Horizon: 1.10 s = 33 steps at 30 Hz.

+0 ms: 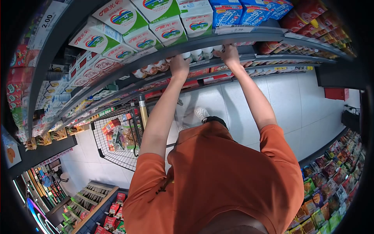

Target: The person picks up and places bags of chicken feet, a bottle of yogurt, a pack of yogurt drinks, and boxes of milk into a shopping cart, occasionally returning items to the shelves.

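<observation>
Both my arms reach into a lower shelf, under the edge of the shelf above. My left hand (pixel 180 67) is beside a row of small pale bottles (pixel 198 55), against a white one at the row's left. At the row's right end, my right hand (pixel 230 57) touches another white bottle, its thumb toward the row. The overhanging shelf and blur hide most fingertips, so I cannot make out how firmly either hand grips. More bottles with reddish-brown labels (pixel 150 69) stand left of my left hand.
Milk cartons (pixel 165 31) and blue packs (pixel 228 15) fill the shelf (pixel 249 34) above my hands. A wire shopping cart (pixel 113 156) with packaged goods stands at my left. Snack packets (pixel 331 177) hang behind me at right. Red-and-green packs (pixel 113 210) lie behind me at left.
</observation>
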Each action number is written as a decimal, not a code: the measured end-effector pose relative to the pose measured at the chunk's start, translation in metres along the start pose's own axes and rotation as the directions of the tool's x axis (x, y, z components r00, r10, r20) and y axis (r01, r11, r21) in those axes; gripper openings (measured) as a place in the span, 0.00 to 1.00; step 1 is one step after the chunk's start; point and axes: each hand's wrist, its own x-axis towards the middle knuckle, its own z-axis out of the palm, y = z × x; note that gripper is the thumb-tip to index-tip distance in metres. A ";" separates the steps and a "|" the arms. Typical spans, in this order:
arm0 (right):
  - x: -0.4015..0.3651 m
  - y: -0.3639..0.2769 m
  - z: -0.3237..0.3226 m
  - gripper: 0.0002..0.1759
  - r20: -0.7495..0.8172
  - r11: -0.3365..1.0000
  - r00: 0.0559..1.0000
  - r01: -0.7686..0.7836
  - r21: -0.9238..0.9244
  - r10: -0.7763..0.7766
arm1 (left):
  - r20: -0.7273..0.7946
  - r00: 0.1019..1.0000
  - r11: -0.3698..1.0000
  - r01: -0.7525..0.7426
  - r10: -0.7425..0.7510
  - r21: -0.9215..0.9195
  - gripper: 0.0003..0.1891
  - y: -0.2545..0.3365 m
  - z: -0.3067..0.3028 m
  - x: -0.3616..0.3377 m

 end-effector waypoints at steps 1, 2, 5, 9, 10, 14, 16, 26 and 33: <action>0.000 0.001 0.003 0.33 -0.044 0.999 0.999 0.028 0.016 -0.028 | 0.003 1.000 1.000 -0.002 0.002 -0.002 0.26 -0.002 0.000 0.000; -0.001 0.002 0.008 0.33 -0.087 0.998 0.995 0.057 0.032 -0.054 | 0.006 1.000 1.000 -0.002 0.002 -0.004 0.26 -0.002 0.000 -0.001; 0.003 0.008 0.014 0.33 -0.104 0.994 0.991 0.085 0.067 -0.078 | 0.011 1.000 0.997 0.017 -0.018 0.069 0.28 -0.001 0.001 0.001; 0.001 0.005 0.012 0.33 -0.116 0.997 0.991 0.073 0.027 -0.069 | 0.028 1.000 0.997 0.008 -0.011 0.076 0.29 -0.005 0.004 0.002; 0.002 0.004 0.011 0.34 -0.083 0.998 0.996 0.045 0.032 -0.043 | 0.020 1.000 0.997 -0.003 0.002 0.072 0.30 -0.004 0.001 -0.002; -0.021 0.010 0.014 0.37 -0.188 0.997 0.982 0.044 0.068 -0.031 | -0.179 0.969 0.985 -0.171 0.167 -0.006 0.31 -0.003 -0.011 -0.045; -0.045 0.009 0.016 0.35 -0.294 0.998 0.955 0.052 0.025 -0.042 | -0.142 0.978 0.979 -0.169 0.153 -0.112 0.26 -0.007 -0.038 -0.079; -0.162 0.010 0.064 0.10 0.049 0.975 0.995 0.075 0.208 -0.087 | -0.429 0.885 0.978 0.209 -0.179 0.023 0.30 -0.145 -0.140 -0.230; -0.160 -0.111 0.096 0.07 0.223 0.843 0.877 0.293 0.452 -0.425 | -0.439 0.855 0.943 0.330 -0.275 0.051 0.38 -0.159 -0.120 -0.284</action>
